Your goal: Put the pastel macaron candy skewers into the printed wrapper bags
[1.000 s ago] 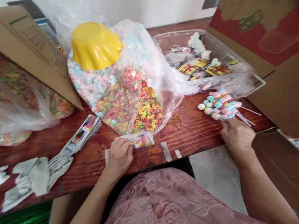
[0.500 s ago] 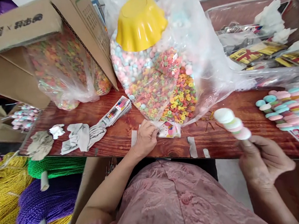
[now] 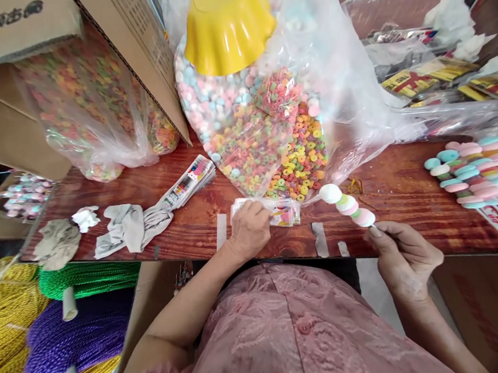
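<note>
Between the thumb and fingers of my right hand is the lower end of a marshmallow skewer, tilted up to the left. White and pink marshmallows alternate on it with green and yellow pieces. My left hand lies at the table's front edge with its fingers curled closed on the printed plastic wrappers; the fingertips are partly hidden. Just beyond it sits a clear bag of coloured candy rings, on a larger bag of pastel marshmallows. Several finished-looking marshmallow skewers lie at the right.
A yellow fluted bowl sits upside down on the marshmallow bag. At left are a cardboard box, gloves and more wrappers. A clear plastic tray holds packets at back right. Coloured cord bundles hang lower left.
My right hand has moved left with the marshmallow skewer, bringing its tip close to the wrappers. My left hand has shifted slightly on the wrappers. The view has tilted a little.
</note>
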The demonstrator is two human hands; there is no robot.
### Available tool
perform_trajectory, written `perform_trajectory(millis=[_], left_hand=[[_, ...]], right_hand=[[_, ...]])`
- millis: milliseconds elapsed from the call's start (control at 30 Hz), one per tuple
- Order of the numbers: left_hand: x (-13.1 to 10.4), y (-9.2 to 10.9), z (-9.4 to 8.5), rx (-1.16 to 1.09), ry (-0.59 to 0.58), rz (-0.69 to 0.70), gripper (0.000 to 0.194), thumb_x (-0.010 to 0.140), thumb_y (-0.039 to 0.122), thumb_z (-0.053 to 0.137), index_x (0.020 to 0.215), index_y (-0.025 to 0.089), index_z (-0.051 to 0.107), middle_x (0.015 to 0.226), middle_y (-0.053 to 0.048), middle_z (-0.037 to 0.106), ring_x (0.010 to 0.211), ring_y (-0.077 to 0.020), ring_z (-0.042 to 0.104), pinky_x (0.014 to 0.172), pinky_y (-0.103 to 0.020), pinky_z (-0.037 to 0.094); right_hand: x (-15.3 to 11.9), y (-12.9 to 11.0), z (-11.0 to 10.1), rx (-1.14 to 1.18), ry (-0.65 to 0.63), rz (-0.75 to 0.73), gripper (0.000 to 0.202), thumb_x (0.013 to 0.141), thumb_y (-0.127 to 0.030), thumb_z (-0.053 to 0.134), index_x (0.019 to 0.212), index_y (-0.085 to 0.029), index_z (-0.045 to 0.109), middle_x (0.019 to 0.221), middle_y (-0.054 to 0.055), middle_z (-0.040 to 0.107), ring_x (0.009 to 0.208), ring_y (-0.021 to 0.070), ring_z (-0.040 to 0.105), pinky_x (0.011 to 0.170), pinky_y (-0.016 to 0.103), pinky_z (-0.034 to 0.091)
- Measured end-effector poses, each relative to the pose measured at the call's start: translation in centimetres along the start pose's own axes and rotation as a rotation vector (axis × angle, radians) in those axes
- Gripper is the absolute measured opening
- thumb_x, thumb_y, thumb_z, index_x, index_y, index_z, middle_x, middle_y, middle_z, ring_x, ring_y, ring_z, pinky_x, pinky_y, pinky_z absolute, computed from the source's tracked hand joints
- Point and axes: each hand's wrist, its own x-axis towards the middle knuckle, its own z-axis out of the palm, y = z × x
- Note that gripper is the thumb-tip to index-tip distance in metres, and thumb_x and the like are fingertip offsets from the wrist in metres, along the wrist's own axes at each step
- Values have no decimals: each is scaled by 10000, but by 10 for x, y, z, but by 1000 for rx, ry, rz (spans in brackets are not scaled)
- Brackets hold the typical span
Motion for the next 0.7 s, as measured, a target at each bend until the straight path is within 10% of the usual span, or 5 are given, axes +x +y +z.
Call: perform_trajectory(millis=[433,700], left_hand=[[-9,-7,-12,-110,-51,-32,202,939,165,511,868,158,700,924,-87,678,867,-198,578,788,-342,452],[4,-21,-9,-599,4,-325,147,784,168,710,652,160,648,707,-7,623,695,-133,564,679,-268,429]], right_hand=[[-3,14,-10,96,-83,-58,109,811,-322,721,821,-214,712,673,-14,657,577,120,588,577,248,491],[0,14,-9,87,-220,-248,15,829,-243,706,838,-240,718,719,-14,691,592,127,618,574,246,508]])
